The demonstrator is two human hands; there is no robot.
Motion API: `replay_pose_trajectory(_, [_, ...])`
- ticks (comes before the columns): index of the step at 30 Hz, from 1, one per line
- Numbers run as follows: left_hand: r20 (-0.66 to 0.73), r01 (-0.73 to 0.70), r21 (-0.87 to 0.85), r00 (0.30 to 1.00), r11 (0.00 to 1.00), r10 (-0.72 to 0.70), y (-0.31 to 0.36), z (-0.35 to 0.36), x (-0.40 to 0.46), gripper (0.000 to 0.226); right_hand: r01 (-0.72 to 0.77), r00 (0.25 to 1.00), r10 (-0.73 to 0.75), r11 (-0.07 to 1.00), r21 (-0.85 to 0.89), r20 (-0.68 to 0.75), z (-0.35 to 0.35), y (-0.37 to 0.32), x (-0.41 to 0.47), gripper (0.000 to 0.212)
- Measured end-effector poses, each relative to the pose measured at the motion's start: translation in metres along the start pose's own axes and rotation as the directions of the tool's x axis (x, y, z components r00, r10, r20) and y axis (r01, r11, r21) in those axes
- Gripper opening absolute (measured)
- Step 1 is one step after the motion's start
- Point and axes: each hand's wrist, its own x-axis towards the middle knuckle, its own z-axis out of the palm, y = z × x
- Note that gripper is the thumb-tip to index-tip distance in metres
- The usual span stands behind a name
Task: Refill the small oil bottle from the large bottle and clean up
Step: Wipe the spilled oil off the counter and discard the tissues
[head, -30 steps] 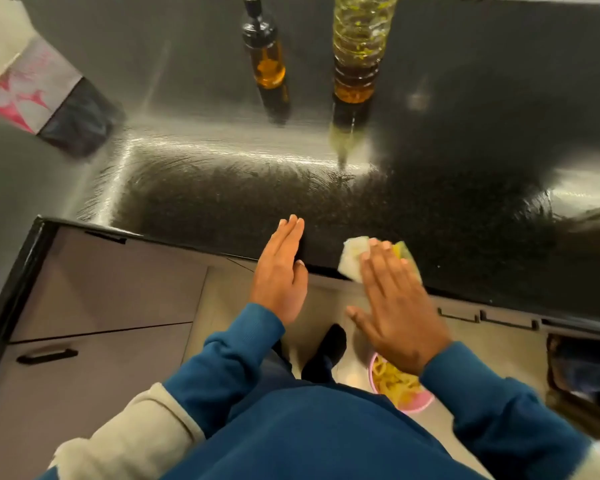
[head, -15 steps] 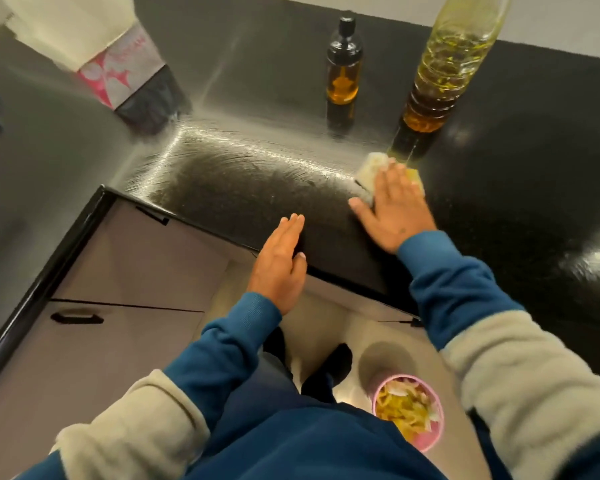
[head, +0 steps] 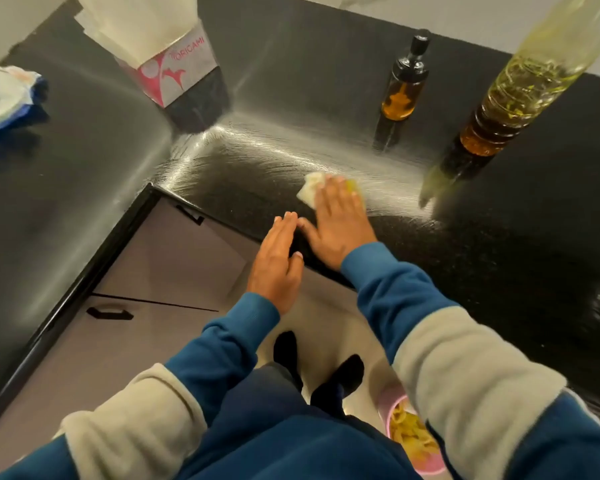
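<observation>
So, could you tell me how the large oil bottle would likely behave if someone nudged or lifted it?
The large oil bottle stands tall and narrow on the glossy countertop, so a nudge may tip it. It looks mostly full, so probably heavy. Its clear ribbed wall suggests plastic that flexes when squeezed.

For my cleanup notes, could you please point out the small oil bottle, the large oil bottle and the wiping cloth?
small oil bottle [head: 400, 98], head view, amber glass body.
large oil bottle [head: 499, 114], head view, ribbed lower body.
wiping cloth [head: 310, 192], head view, white corner left of the fingers.

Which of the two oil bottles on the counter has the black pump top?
The small oil bottle, the dark one standing left of the large bottle. Its neck ends in a black pump; the large bottle is clear ribbed plastic and runs out of view at the top.
</observation>
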Motion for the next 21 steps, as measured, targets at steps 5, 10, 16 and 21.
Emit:
replay_pose_trajectory(5, [-0.025, 0.046, -0.014, 0.999, 0.999, -0.046, -0.026, -0.026, 0.006, 0.074, 0.231, 0.970, -0.228, 0.973, -0.019, 0.088, 0.017, -0.022, -0.036, 0.078])
replay_pose_trajectory(10, [-0.020, 0.016, 0.005, 1.000, 1.000, -0.016, -0.050, -0.044, 0.006, 0.077, 0.168, 0.982, -0.161, 0.984, -0.063, 0.104, 0.012, -0.003, -0.046, 0.083])
replay_pose_trajectory(16, [-0.055, 0.046, -0.024, 0.997, 0.999, -0.047, -0.070, -0.068, 0.018, 0.079, -0.061, 0.996, 0.066, 0.995, -0.082, 0.052, 0.007, -0.014, 0.002, 0.090])
replay_pose_trajectory(21, [-0.106, 0.093, -0.028, 0.990, 0.995, -0.095, -0.088, -0.095, 0.030, 0.077, -0.006, 0.999, 0.010, 0.994, -0.109, 0.035, 0.012, -0.058, 0.050, 0.093])
